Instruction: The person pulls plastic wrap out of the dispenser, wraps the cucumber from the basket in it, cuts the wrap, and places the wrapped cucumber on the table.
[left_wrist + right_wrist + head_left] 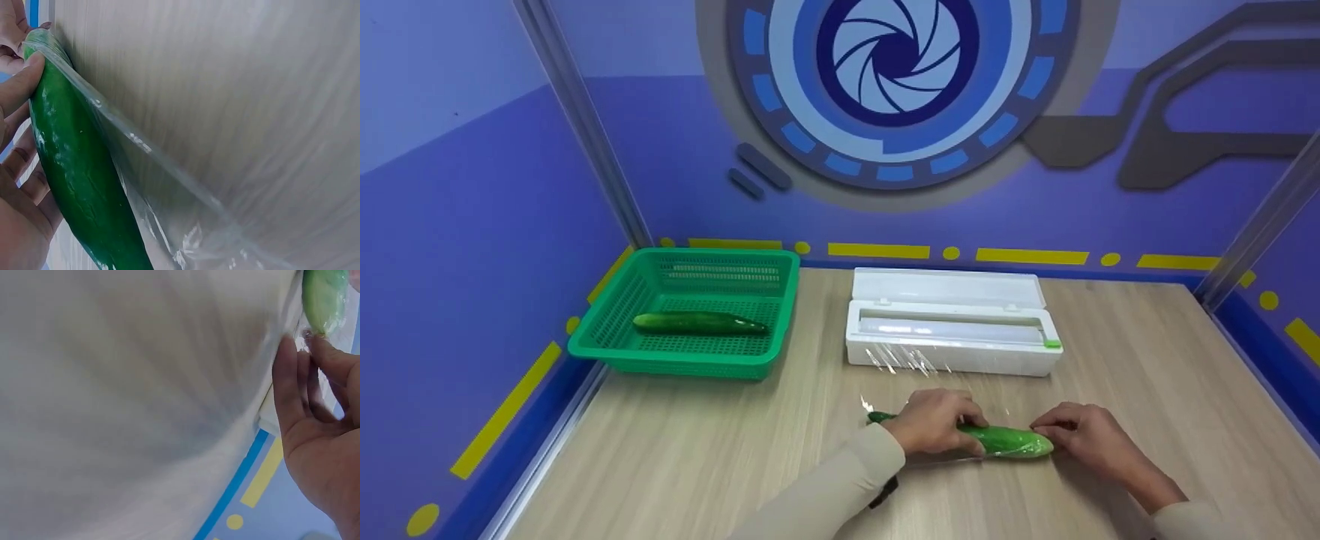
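Observation:
A green cucumber (1014,442) lies on the table, partly covered by clear plastic wrap (140,143) that spreads out beside it in the left wrist view. My left hand (937,421) grips the cucumber around its middle, thumb on the near side. At the cucumber's pale right end, my right hand (1091,439) pinches the loose wrap just past the tip. The right wrist view shows its thumb and fingers (289,377) close to that film-covered end. How much of the underside is wrapped stays hidden.
Behind the hands stands a white plastic-wrap dispenser (952,358), lid raised, with a roll inside and film over its front. Back left, a green basket (690,367) holds another cucumber (697,323). Blue-purple panels (660,150) enclose the table's back and sides.

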Action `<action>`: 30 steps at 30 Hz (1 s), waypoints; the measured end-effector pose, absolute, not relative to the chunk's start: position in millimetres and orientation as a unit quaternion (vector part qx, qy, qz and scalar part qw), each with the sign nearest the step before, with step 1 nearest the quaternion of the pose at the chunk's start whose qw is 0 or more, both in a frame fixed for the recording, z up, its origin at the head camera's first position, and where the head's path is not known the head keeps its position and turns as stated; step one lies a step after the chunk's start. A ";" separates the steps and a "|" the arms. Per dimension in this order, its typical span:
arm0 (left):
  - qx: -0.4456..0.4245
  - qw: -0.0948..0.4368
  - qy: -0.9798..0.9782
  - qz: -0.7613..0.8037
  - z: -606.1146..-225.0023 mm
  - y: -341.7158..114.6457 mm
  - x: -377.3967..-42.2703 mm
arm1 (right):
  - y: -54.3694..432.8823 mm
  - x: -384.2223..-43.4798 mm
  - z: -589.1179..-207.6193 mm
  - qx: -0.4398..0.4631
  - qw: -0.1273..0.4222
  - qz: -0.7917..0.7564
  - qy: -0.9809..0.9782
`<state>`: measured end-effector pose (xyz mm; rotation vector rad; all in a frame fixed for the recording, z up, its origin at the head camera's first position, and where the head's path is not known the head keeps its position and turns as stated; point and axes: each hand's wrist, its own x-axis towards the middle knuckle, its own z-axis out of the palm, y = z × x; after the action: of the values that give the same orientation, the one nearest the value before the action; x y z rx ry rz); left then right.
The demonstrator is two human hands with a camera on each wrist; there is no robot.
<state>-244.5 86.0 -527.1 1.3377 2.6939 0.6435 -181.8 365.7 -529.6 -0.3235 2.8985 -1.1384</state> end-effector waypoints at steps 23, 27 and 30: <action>0.433 0.037 0.872 0.226 -527.9 85.9 -242.5 | 359.8 -160.0 -534.0 -0.153 0.011 -0.391 0.907; 0.427 0.039 0.874 0.229 -527.9 85.9 -240.9 | 357.8 -161.4 -536.5 -0.164 -0.020 -0.365 0.916; 0.428 0.039 0.873 0.231 -527.7 84.8 -239.8 | 358.3 -162.8 -536.3 -0.171 -0.026 -0.357 0.918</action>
<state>-239.8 84.8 -527.7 1.3120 2.6753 0.7083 -162.8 358.3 -536.3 -0.5447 2.9322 -1.1396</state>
